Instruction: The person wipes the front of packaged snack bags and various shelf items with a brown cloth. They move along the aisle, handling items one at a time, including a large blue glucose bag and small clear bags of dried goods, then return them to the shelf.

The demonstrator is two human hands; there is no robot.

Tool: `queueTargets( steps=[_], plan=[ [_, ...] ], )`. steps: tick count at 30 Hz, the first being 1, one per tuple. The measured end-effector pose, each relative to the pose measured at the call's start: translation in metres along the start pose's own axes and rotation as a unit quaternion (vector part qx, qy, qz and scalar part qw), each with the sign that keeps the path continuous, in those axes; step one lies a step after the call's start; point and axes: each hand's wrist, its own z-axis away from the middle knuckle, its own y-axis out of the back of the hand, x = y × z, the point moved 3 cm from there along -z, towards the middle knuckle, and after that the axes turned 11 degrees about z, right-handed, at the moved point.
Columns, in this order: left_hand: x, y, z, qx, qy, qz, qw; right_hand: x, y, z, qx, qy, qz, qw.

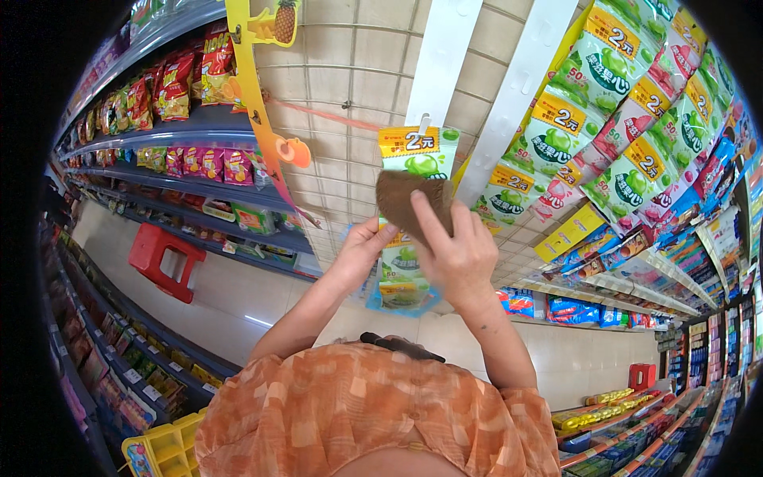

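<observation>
A brown cloth (400, 195) is in my right hand (462, 253), with the fingers spread over it. The cloth lies against the front of a green-and-white candy packet (417, 154) with a yellow header, covering its lower part. That packet hangs from a white hanging strip (446, 62). My left hand (356, 250) grips the left edge of the hanging packets, its thumb on the front just below the cloth. More green candy packets (400, 262) hang lower on the same strip, between my forearms. A second white strip (506, 101) runs to the right with its upper part bare.
Behind the strips stands a wire grid (351, 65). Candy packets (551, 125) hang in rows at right. Snack shelves (214, 128) line the left side, edged by a yellow fruit-printed board (253, 77). A red plastic stool (154, 256) stands on the aisle floor (238, 298).
</observation>
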Motion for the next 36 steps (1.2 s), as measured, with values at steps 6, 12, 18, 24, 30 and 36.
queueTargets(
  steps=[6,12,18,24,30,36],
  plan=[
    [0.003,-0.006,0.002,0.006,0.012,0.001,1.000,0.013,0.008,-0.016,0.009,-0.017,0.022,1.000],
    [-0.014,0.012,0.000,0.000,0.037,0.052,0.998,0.024,0.008,-0.015,0.013,-0.045,0.022,0.999],
    [-0.015,0.019,-0.003,0.046,0.006,0.029,0.999,-0.002,0.004,0.004,-0.040,0.001,-0.009,0.999],
    [-0.013,0.017,-0.004,0.054,0.000,0.013,0.998,0.010,0.006,-0.006,-0.021,-0.023,-0.030,0.999],
    [-0.009,0.005,-0.005,0.081,0.027,0.057,0.995,0.031,0.004,-0.009,0.013,-0.096,0.010,0.995],
    [-0.023,0.043,0.001,-0.059,0.043,0.059,0.996,0.030,0.004,-0.009,0.004,-0.097,0.009,0.995]
  ],
)
